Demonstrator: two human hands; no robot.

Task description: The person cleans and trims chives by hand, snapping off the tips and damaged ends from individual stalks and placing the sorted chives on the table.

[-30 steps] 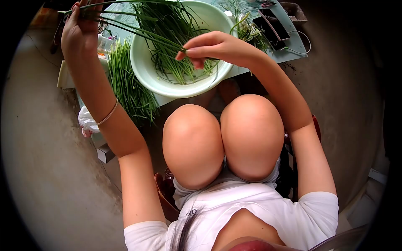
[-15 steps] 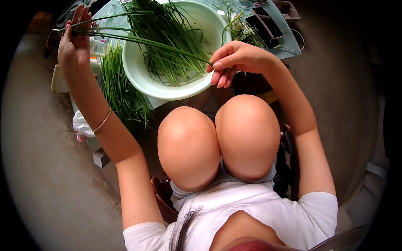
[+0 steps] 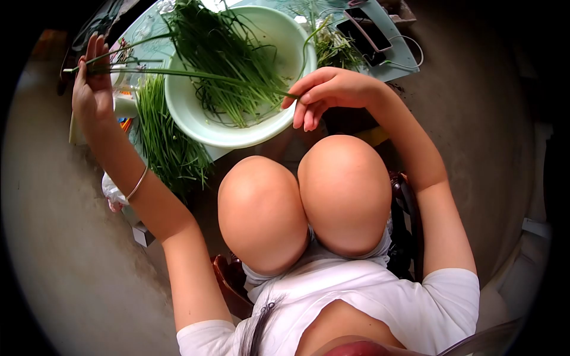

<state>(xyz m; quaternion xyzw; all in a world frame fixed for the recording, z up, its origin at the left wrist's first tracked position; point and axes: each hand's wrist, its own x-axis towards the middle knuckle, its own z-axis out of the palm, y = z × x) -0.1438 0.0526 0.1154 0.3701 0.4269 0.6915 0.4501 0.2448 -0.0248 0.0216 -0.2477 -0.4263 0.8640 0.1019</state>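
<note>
My left hand (image 3: pixel 94 86), at the upper left, pinches the ends of a few long green stalks (image 3: pixel 196 73) between thumb and fingers. The stalks stretch across the pale green basin (image 3: pixel 231 142) to my right hand (image 3: pixel 323 95), whose thumb and forefinger pinch the other end of one at the basin's right rim. A large heap of long green leaves (image 3: pixel 231 65) lies in the basin below the stalks. Left of the basin, another green bunch (image 3: pixel 163 130) hangs over the table edge.
The basin stands on a glass-topped table (image 3: pixel 401 68). At its right lie a phone (image 3: pixel 368 29) with a white cable and a pile of plant scraps (image 3: pixel 335 50). A white plastic bag (image 3: pixel 113 188) is at the left, and my knees (image 3: pixel 261 207) are below the basin.
My left hand has shifted slightly down and left with the stalks. My right hand has its fingers curled more. The whole view has moved slightly, with the basin lower and further left.
</note>
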